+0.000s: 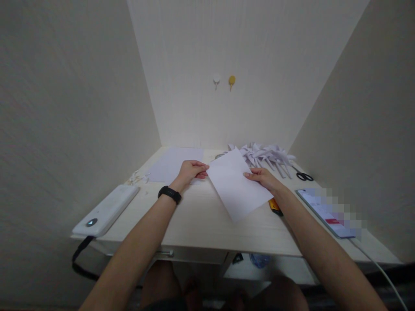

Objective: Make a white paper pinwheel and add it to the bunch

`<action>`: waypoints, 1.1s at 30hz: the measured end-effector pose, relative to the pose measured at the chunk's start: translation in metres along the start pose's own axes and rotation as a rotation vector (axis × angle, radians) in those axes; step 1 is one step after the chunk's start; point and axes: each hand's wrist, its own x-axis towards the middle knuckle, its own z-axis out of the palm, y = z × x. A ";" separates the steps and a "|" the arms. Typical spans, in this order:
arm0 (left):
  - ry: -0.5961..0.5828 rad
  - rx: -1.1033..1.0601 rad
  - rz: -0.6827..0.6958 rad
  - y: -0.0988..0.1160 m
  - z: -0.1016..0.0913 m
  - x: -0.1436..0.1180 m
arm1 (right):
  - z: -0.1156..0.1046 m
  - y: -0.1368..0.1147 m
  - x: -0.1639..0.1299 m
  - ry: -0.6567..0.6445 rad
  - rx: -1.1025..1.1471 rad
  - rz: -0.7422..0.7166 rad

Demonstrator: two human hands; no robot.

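A white sheet of paper is held tilted above the desk between both hands. My left hand, with a black band on its wrist, pinches the sheet's upper left corner between thumb and fingers. On the right edge, my right hand grips the same sheet, thumb on top and fingers underneath. Partly under my right forearm lies a yellow and black tool, mostly covered. Behind the sheet is a heap of folded white paper pieces. A flat stack of paper lies beyond my left hand.
Black-handled scissors lie at the right, near a phone with a cable. At the left front corner sits a white device with a black strap. White string-like scraps lie behind it. Walls close in the desk; two hooks hang behind.
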 end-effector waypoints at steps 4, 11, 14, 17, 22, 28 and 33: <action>0.004 -0.016 -0.016 0.001 0.000 -0.001 | 0.000 0.000 -0.001 -0.010 0.004 0.024; 0.153 -0.059 0.005 -0.001 -0.002 0.004 | -0.001 -0.002 -0.001 0.107 -0.050 -0.065; 0.141 -0.052 0.087 0.002 0.002 -0.001 | 0.007 0.001 -0.002 0.416 -0.298 -0.365; -0.182 -0.102 0.101 0.007 0.018 -0.017 | 0.028 0.006 -0.011 0.640 -0.758 -0.627; -0.427 -0.201 0.153 0.006 0.056 -0.045 | 0.071 0.019 -0.029 0.438 -1.246 -0.729; -0.138 -0.233 0.193 0.006 0.053 -0.038 | 0.070 0.012 -0.032 0.387 -1.208 -1.006; -0.378 -0.331 -0.005 0.012 0.034 -0.035 | 0.043 -0.005 -0.021 0.508 -0.708 -0.769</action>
